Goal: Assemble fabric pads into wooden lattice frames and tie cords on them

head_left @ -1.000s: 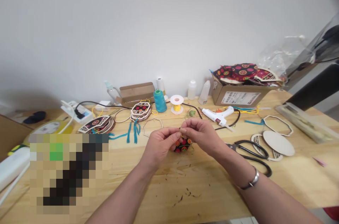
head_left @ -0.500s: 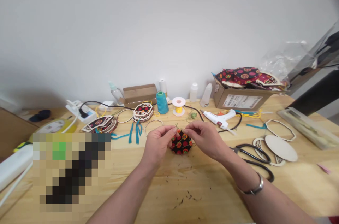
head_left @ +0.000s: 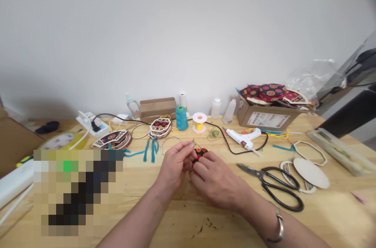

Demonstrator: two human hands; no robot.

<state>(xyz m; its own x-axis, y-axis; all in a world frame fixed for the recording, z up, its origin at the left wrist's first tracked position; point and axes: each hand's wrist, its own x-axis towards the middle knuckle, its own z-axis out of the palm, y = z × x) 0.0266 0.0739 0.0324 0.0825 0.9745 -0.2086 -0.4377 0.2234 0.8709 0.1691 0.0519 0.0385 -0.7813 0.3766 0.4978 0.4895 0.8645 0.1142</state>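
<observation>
A small black fabric piece point(head_left: 201, 151) with red and yellow round motifs is held between my hands, above the table. My left hand point(head_left: 176, 161) is closed, thumb and forefinger pinching a thin green cord point(head_left: 194, 142) at the top of the piece, the other fingers against its left edge. Curled over the lower and right part, my right hand point(head_left: 219, 179) grips the fabric piece and hides much of it. To the right of this hand lie black-handled scissors point(head_left: 282, 185), blades pointing left.
Behind the hands stand a teal thread cone point(head_left: 181, 119), a yellow thread spool point(head_left: 199, 126) and a white glue gun point(head_left: 243, 137). Patterned stacks point(head_left: 160, 126) are at left. A cardboard box point(head_left: 264, 119) holds fabric pieces. Pale discs point(head_left: 311, 172) and frames lie right. Dark scraps point(head_left: 201, 228) dot the front.
My right hand has moved down from the top of the fabric piece and turned, now covering its lower part. My left hand stays at the top. The view has shifted slightly.
</observation>
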